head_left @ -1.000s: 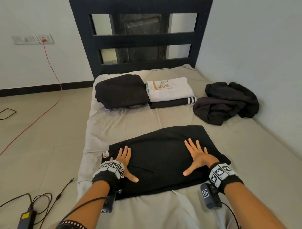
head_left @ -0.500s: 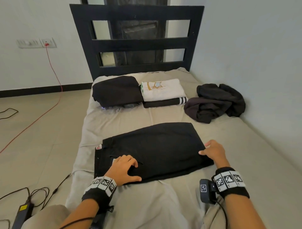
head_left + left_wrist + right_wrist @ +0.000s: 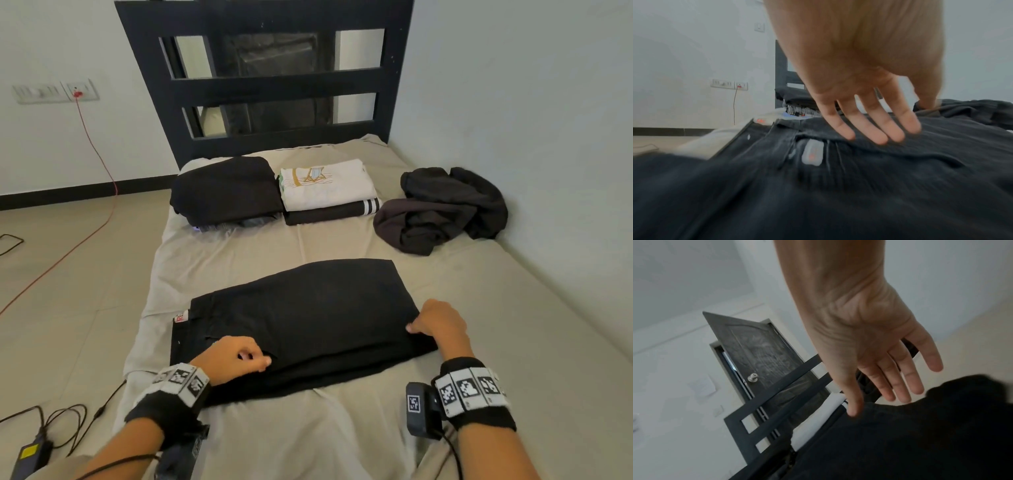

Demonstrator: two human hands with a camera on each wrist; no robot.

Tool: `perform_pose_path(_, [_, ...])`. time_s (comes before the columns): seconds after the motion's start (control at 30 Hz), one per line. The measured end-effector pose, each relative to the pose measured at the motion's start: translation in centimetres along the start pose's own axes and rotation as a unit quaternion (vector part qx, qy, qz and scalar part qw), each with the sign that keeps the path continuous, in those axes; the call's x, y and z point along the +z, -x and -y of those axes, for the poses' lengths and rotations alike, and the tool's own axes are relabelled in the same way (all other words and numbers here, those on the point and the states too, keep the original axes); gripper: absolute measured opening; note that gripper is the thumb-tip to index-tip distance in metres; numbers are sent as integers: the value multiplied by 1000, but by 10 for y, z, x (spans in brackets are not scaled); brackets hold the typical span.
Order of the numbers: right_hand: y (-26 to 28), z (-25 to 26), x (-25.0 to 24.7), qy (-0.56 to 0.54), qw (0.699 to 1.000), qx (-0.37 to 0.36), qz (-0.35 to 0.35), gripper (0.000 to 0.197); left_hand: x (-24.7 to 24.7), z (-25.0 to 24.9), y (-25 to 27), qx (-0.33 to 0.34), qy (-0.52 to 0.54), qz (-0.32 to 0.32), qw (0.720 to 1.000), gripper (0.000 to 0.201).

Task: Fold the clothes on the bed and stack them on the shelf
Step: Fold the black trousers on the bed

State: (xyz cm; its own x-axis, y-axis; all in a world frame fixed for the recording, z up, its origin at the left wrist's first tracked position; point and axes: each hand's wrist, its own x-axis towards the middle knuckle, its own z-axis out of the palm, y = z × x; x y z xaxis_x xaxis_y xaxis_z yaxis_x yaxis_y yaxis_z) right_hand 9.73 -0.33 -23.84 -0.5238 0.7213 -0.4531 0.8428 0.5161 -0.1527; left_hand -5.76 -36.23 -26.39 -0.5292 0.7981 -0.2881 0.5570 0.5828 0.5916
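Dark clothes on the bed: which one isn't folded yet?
The crumpled dark heap by the right wall, beside the white shirt; the others lie flat.

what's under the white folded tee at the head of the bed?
Under the white tee lies a folded black garment with white stripes, resting on the bed sheet. Anything further beneath is covered.

both hands point(image 3: 236, 356) now at garment point(image 3: 308, 308) edges

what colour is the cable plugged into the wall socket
Red cable; clearest in the head view.
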Motion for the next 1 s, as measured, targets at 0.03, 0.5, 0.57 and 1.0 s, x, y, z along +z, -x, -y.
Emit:
perform_pose_path(0.03, [-7,4,-3,-26,999,-19,-7,48,-8,-1,-3,1,43,-19,999,14])
perform_pose_path(0.5, [-97,57,-1,-433,890,-126,-60,39,-61,-3,-144,-86,-21,-118,989,33])
perform_pose_path(0.57, [-108,54,3,-460,872,-163,-21,35,-58,-11,-161,-80,-1,-129,988,34])
perform_pose_path(1.0, [-113,38,1,-400,880,-254,-20,58,-36,-62,-241,-114,86,-46,989,17])
